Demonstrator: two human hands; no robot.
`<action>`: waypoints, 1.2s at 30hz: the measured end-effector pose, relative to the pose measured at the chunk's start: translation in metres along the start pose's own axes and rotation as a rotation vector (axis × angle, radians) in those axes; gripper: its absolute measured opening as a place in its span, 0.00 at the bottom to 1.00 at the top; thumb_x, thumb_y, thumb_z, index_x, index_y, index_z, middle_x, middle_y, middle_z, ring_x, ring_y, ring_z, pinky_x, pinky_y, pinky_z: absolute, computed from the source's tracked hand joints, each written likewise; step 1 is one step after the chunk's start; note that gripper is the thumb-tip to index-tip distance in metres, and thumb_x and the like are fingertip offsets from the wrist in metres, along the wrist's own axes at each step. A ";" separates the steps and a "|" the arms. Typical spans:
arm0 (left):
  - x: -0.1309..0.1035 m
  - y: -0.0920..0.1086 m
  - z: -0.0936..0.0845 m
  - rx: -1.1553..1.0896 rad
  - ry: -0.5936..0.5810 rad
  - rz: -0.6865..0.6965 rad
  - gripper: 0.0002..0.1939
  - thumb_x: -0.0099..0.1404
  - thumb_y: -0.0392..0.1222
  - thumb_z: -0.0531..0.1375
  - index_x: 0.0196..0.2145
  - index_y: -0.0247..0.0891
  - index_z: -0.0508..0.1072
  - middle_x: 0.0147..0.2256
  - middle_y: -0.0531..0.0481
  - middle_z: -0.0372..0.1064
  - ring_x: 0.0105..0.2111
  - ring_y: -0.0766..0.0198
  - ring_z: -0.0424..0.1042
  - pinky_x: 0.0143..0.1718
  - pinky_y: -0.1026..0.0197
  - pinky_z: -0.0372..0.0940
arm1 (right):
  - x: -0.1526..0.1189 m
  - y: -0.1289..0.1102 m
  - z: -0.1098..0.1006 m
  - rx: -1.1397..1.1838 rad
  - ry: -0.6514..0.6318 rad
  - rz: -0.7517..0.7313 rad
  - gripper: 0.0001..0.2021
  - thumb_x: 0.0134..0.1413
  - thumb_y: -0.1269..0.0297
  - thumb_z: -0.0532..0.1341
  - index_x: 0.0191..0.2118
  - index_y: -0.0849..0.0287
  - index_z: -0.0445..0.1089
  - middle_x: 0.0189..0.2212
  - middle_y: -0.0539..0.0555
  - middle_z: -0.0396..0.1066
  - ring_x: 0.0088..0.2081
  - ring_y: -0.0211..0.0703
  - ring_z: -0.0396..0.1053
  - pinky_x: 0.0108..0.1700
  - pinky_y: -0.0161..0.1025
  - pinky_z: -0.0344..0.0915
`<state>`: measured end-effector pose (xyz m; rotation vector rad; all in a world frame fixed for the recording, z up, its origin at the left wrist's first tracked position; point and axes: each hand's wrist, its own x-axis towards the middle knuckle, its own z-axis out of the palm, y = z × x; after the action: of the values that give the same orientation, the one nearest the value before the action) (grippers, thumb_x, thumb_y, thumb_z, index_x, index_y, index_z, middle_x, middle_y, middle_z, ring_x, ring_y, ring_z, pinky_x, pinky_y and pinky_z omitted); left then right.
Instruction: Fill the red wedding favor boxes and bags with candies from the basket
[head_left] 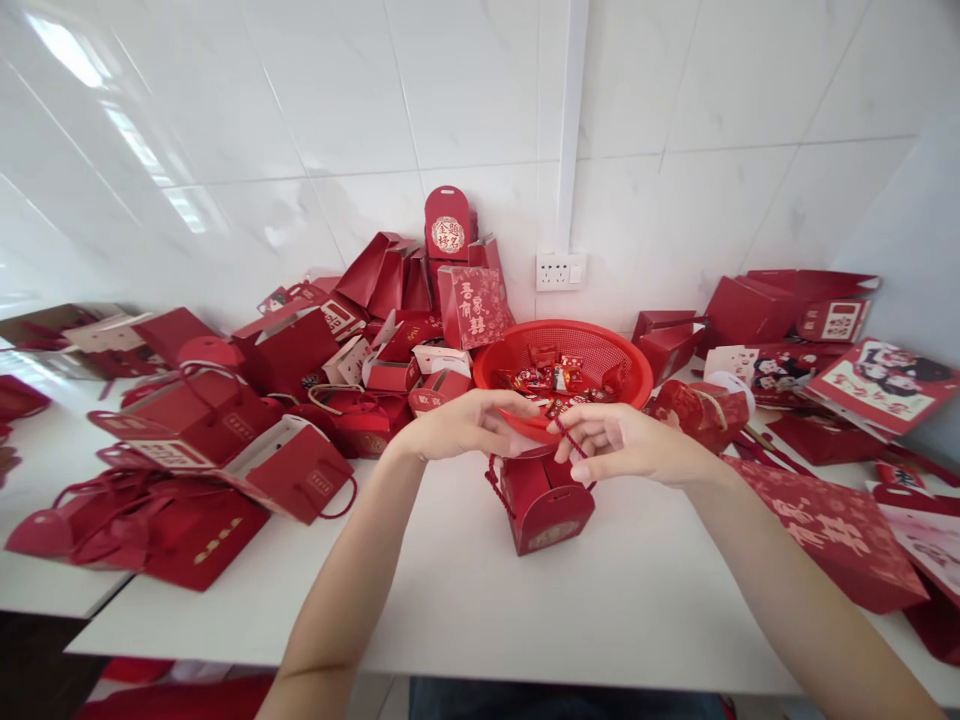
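A small red gift box (547,512) stands on the white table in front of me, with a twisted cord at each side. My left hand (469,425) hovers at its upper left, fingers curved and thumb apart. Whether its fingertips touch the box's top I cannot tell. At the upper right, my right hand (626,442) has the dark red cord handle (570,437) between thumb and fingers. Just behind both hands sits a red plastic basket (637,375) holding small wrapped sweets (544,375), partly hidden by my fingers.
Red gift boxes and bags (292,465) are piled on the left, some with cord handles. Upright boxes (476,305) lean near the wall. More red boxes (825,520) crowd the right side. A wall socket (560,272) is behind the basket.
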<state>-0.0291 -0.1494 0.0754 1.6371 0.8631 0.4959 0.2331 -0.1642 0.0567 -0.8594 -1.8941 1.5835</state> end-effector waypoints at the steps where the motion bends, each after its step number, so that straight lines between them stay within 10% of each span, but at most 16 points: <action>1: -0.003 0.001 -0.001 -0.032 0.057 0.016 0.26 0.55 0.38 0.71 0.52 0.37 0.75 0.44 0.46 0.76 0.30 0.68 0.73 0.32 0.63 0.69 | 0.000 -0.002 -0.001 -0.001 0.009 -0.005 0.25 0.44 0.62 0.75 0.49 0.60 0.70 0.38 0.56 0.79 0.35 0.42 0.73 0.40 0.43 0.69; 15: -0.023 0.020 0.006 -0.326 0.513 0.418 0.25 0.57 0.36 0.71 0.52 0.44 0.74 0.63 0.44 0.64 0.54 0.50 0.74 0.50 0.54 0.75 | 0.006 -0.029 -0.002 0.093 0.111 -0.077 0.22 0.47 0.56 0.75 0.45 0.60 0.74 0.36 0.53 0.78 0.30 0.42 0.76 0.40 0.47 0.76; 24: -0.028 0.020 0.005 -0.216 0.433 0.465 0.32 0.57 0.37 0.71 0.59 0.51 0.71 0.66 0.46 0.58 0.61 0.40 0.68 0.54 0.43 0.73 | 0.005 -0.032 0.000 0.090 0.108 -0.105 0.19 0.51 0.55 0.72 0.45 0.60 0.74 0.36 0.54 0.78 0.29 0.42 0.76 0.38 0.46 0.76; 32: -0.014 0.013 0.041 0.078 0.442 0.378 0.29 0.57 0.32 0.69 0.55 0.48 0.74 0.69 0.46 0.52 0.58 0.51 0.70 0.52 0.53 0.74 | 0.002 -0.027 0.011 -0.087 0.085 -0.088 0.24 0.56 0.61 0.67 0.58 0.60 0.71 0.40 0.56 0.78 0.41 0.49 0.77 0.45 0.48 0.76; 36: -0.010 0.009 0.050 0.194 0.497 0.388 0.24 0.61 0.35 0.66 0.55 0.46 0.73 0.59 0.45 0.64 0.53 0.55 0.73 0.50 0.54 0.75 | 0.001 -0.025 0.017 -0.164 -0.001 -0.083 0.23 0.62 0.61 0.64 0.60 0.58 0.70 0.43 0.57 0.78 0.44 0.49 0.76 0.48 0.49 0.75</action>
<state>0.0033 -0.1900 0.0730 1.9049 0.9753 1.1549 0.2166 -0.1768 0.0778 -0.8357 -2.0551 1.3954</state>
